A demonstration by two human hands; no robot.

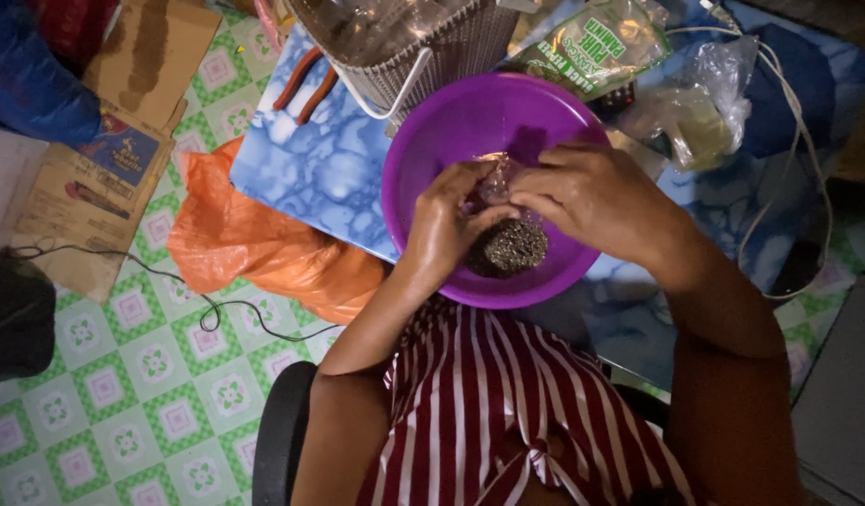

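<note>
Purple bowl (423, 178); dark speckled grains in clear bag (507, 245); counter (310, 169) marbled blue and white; orange bag (254, 248); floor (123, 375) tiled green and white with flower squares; shirt (488, 403) striped red and white; grey woven basket (442, 47); brown cardboard (151, 56)

Dim indoor light, brightest over the centre, dark vignetted corners, soft grainy focus, edge distortion

Single head cam, looking steeply down, close over both hands; fingers sit just above frame centre (no second view, so no overlap).
</note>
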